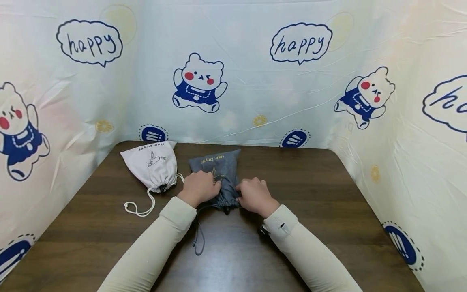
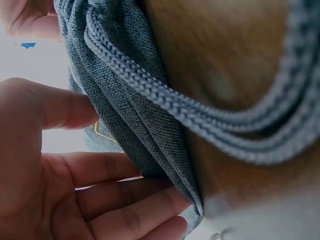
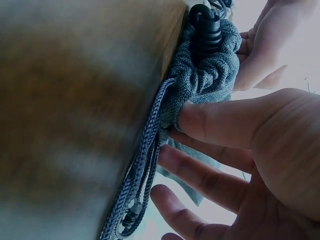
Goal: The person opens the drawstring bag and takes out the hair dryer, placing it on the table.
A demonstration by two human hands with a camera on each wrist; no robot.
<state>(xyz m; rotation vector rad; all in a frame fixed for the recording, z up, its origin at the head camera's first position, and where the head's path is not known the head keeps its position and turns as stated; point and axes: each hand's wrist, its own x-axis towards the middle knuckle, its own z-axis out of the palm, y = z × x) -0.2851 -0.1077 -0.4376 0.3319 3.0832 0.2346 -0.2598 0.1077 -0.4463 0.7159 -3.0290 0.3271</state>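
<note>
A dark grey cloth drawstring bag (image 1: pixel 230 160), with "Hair Dryer" lettering in yellow, lies on the table, its gathered mouth toward me. My left hand (image 1: pixel 200 187) holds its left side; in the left wrist view the thumb and fingers grip the grey cloth (image 2: pixel 132 107) near the looped cord (image 2: pixel 165 102). At the right side of the mouth, my right hand (image 1: pixel 256 195) pinches the puckered cloth (image 3: pixel 212 77) between thumb and index finger, the other fingers spread. A black cord stopper (image 3: pixel 206 35) sits at the mouth. The bag's contents are hidden.
Left of the grey bag lies a white drawstring bag (image 1: pixel 155 164) with "Hair Dryer" print and a white cord (image 1: pixel 144 213) trailing toward me. Both rest on a brown wooden table (image 1: pixel 310 174). A printed cloth backdrop (image 1: pixel 240 89) encloses the back and sides.
</note>
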